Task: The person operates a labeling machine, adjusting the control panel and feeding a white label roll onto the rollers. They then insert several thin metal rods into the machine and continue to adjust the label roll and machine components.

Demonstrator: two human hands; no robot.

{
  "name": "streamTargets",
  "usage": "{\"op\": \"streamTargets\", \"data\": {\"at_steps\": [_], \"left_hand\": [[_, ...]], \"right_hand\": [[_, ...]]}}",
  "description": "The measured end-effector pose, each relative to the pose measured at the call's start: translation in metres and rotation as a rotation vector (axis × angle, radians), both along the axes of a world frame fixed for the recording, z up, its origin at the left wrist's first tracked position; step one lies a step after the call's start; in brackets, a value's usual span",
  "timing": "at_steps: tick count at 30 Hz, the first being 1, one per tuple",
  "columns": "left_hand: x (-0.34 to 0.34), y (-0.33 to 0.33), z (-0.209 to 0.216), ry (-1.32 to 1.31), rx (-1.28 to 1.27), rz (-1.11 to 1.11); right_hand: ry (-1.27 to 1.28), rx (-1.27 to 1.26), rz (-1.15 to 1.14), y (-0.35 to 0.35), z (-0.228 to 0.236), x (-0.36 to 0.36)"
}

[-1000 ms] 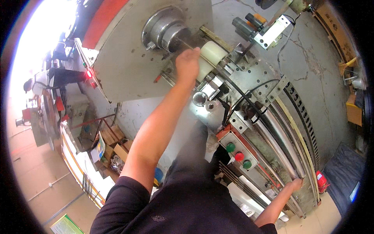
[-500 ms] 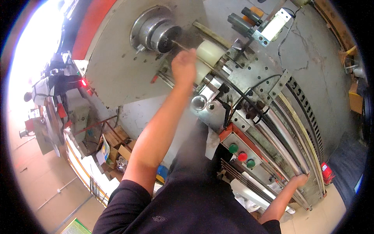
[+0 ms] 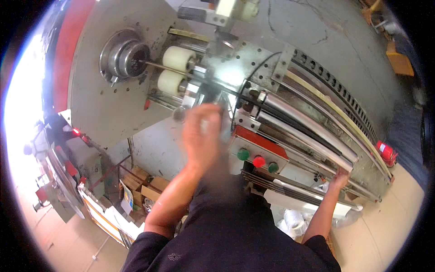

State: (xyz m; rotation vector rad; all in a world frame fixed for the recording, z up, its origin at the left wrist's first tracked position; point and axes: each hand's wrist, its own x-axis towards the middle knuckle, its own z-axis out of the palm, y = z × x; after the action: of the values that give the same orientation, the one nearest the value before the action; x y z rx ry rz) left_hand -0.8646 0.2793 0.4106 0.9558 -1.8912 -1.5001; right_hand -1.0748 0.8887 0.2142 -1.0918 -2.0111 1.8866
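Note:
My left hand (image 3: 201, 133), smeared by motion, is in front of the machine's middle, below a thin metal rod (image 3: 161, 66). Its fingers are too blurred to read. The rod runs from the round steel chuck (image 3: 133, 61) past two cream-white rollers (image 3: 171, 83) and continues rightward as a dark bar between two long steel rollers (image 3: 304, 140). At the right end of the lower steel roller, my right hand (image 3: 339, 179) has its fingers curled up against the roller's end; the fingertips are partly hidden.
Below the rollers sits a control box (image 3: 258, 154) with two green buttons and a red one. Thin dark rods (image 3: 276, 188) lie under it. Cardboard boxes (image 3: 156, 186) stand lower left, plastic-wrapped rolls (image 3: 294, 222) lower right. A red object (image 3: 386, 153) is beyond the machine's right end.
My left hand has come off the rod near the chuck and moved down and toward me. The view has shifted rightward along the machine. My right hand stays at the rollers' right end.

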Motion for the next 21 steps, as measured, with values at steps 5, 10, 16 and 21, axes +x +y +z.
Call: {"op": "streamTargets", "data": {"at_steps": [5, 10, 16, 21], "left_hand": [[-0.018, 0.053, -0.047, -0.273, -0.124, -0.286], [-0.028, 0.050, -0.065, -0.287, -0.002, -0.262], [-0.048, 0.054, -0.127, -0.270, -0.289, -0.177], [-0.063, 0.036, -0.111, -0.255, -0.077, -0.203]], "right_hand": [[-0.134, 0.176, 0.291, -0.009, -0.007, 0.011], [0.033, -0.043, 0.439, 0.013, 0.001, -0.004], [0.001, 0.172, 0.409, 0.000, -0.023, -0.011], [0.008, 0.136, 0.522, 0.001, -0.011, -0.011]]}}
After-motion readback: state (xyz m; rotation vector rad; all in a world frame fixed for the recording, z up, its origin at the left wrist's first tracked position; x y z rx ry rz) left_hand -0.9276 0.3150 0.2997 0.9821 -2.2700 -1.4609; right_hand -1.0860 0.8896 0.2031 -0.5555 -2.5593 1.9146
